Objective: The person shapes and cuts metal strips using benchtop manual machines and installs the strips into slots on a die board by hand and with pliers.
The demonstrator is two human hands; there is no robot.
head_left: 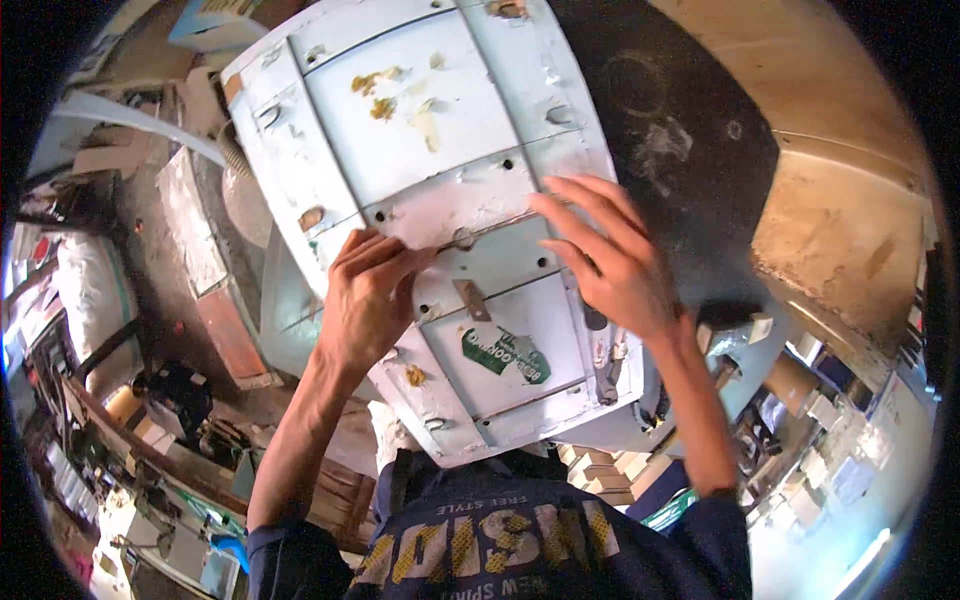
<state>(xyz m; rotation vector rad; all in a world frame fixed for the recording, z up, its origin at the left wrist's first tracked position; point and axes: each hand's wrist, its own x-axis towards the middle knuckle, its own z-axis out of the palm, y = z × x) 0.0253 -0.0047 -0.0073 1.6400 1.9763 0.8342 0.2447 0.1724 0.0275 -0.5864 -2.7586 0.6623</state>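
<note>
A long white panel (400, 170) with dark seams and several small holes lies in front of me, its near end close to my shirt. Thumb and fingers of my left hand (362, 300) are pinched together at the crosswise seam near its middle; what they grip, if anything, is too small to make out. Over the right end of that seam is my right hand (622, 265), fingers spread and fingertips at the surface. A small brown metal-like tab (472, 300) sits below the seam. Nearer me is a green printed sticker (505, 355). Yellowish smears (383, 100) mark the far section.
A dark surface (680, 150) extends right of the panel, beside a tan-brown board-like surface (840, 200). At left lie a white sack (95, 290) and a ribbed hose (235, 150). Stacked pale pieces (600, 475) and clutter surround the lower edge.
</note>
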